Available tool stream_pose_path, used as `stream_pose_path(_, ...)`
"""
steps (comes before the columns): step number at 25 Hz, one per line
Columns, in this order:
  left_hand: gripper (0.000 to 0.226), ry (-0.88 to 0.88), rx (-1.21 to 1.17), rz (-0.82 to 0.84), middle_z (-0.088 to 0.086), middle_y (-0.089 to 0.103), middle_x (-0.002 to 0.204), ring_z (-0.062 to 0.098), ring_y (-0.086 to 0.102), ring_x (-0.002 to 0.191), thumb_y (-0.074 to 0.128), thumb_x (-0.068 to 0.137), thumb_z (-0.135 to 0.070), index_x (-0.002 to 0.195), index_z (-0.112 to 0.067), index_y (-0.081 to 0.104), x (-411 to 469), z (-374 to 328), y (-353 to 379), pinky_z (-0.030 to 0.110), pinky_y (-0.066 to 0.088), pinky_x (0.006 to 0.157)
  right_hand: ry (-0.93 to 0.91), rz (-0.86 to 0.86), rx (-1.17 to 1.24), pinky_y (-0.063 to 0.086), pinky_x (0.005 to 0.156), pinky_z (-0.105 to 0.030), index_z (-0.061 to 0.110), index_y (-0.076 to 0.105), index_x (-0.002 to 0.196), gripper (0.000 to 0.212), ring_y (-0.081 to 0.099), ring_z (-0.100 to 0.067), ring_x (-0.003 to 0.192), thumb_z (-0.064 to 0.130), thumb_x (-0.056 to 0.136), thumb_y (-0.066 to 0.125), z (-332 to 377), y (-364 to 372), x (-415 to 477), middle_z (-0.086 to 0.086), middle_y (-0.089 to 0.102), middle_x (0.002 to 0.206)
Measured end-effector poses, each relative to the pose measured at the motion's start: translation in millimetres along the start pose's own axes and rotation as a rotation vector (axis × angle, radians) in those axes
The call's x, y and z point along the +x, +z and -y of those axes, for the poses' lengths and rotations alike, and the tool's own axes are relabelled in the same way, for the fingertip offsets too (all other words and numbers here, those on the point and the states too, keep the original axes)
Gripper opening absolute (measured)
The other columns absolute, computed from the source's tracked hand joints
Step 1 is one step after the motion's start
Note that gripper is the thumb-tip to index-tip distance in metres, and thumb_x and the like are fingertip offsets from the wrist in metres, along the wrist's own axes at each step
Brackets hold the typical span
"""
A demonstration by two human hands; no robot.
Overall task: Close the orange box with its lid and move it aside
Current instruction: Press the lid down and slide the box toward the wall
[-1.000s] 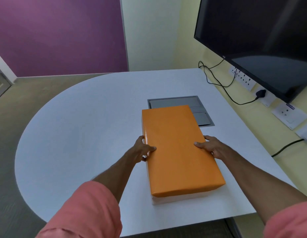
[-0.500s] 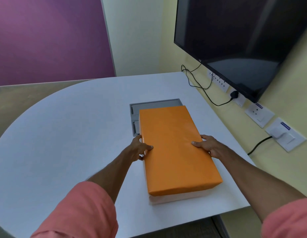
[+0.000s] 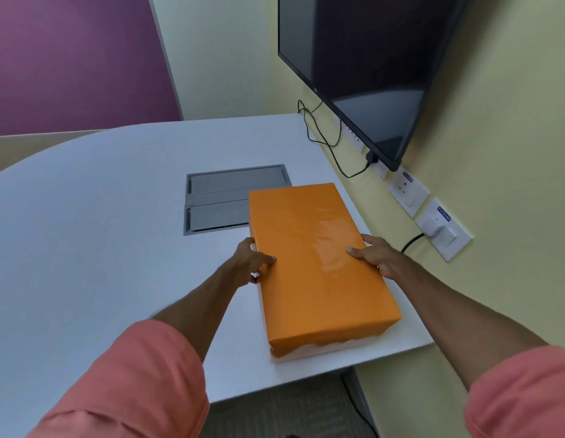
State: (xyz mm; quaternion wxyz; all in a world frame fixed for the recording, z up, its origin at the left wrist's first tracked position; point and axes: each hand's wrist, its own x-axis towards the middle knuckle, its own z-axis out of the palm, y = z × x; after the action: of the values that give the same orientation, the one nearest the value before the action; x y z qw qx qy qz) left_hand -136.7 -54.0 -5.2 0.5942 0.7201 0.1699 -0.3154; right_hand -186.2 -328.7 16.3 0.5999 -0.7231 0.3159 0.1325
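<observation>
Head view: one wide picture, looking forward and down over a table.
Table: a white tabletop with a rounded edge (image 3: 94,235) fills the left and centre of the frame; its near corner sits at the lower centre.
Box: a long rectangular box with a glossy orange paper-covered lid (image 3: 315,260) lies right of centre, near the table's right edge, its long side running away from the viewer.
Lid: the orange lid is on the box and covers the top; a pale strip of the box base shows beneath it at the near end.
Left hand: the left hand (image 3: 251,263) is at the box's left long side, thumb lying on the lid's top, fingers curled against the side wall, clamped on the box.
Right hand: the right hand (image 3: 374,254) is pressed on the right long side, thumb on top, fingers wrapped over the edge.
Sleeves: salmon-pink sleeves (image 3: 132,384) fill the lower corners.
Panel: a grey recessed metal panel (image 3: 218,200) sits in the tabletop, just left of the box's far end.
Screen: a dark flat wall screen (image 3: 369,64) hangs at upper right.
Sockets: white wall sockets (image 3: 409,191) with black cables sit below it on the yellow wall.
</observation>
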Motion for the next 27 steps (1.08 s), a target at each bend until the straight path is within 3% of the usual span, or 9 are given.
stream_pose_path(6,0.084,-0.005,-0.012,-0.028,0.016,0.041,0.146,0.042,0.042,0.131,0.073,0.079,-0.004,0.146,-0.022,0.026,-2,2,49,0.06,0.041,0.098,-0.009,-0.028,-0.018,0.05,0.088,-0.047,0.013,0.034,0.148,0.07,0.055,-0.039,0.122,0.01,0.087,0.068,-18,-39,14,-0.018,0.045,0.147)
stream_pose_path(9,0.081,0.003,0.002,-0.036,0.015,0.043,0.144,0.042,0.043,0.13,0.073,0.079,-0.004,0.144,-0.022,0.028,-2,0,69,0.061,0.041,0.096,-0.014,-0.04,-0.036,0.05,0.086,-0.045,0.013,0.034,0.148,0.07,0.056,-0.039,0.121,0.011,0.087,0.068,-25,-57,18,-0.018,0.048,0.145)
stream_pose_path(15,0.076,-0.001,0.025,-0.006,0.015,0.043,0.143,0.042,0.045,0.127,0.072,0.08,-0.005,0.14,-0.022,0.029,-6,-6,110,0.06,0.043,0.094,-0.027,-0.076,-0.092,0.047,0.096,-0.048,0.016,0.032,0.149,0.072,0.051,-0.037,0.126,0.014,0.087,0.069,-32,-95,23,-0.016,0.044,0.148)
stream_pose_path(19,0.075,0.0,0.039,0.017,0.015,0.041,0.143,0.042,0.044,0.128,0.071,0.081,-0.005,0.14,-0.022,0.027,-6,-8,125,0.062,0.042,0.096,-0.034,-0.085,-0.091,0.045,0.086,-0.04,0.018,0.034,0.149,0.071,0.052,-0.036,0.126,0.014,0.087,0.068,-37,-111,25,-0.014,0.046,0.147)
stream_pose_path(27,0.074,0.009,0.041,0.019,0.014,0.041,0.143,0.041,0.044,0.128,0.07,0.082,-0.006,0.139,-0.022,0.027,-6,-7,132,0.06,0.043,0.095,-0.064,-0.108,-0.077,0.045,0.083,-0.037,0.019,0.033,0.149,0.074,0.052,-0.034,0.125,0.012,0.086,0.07,-42,-118,30,-0.014,0.047,0.146)
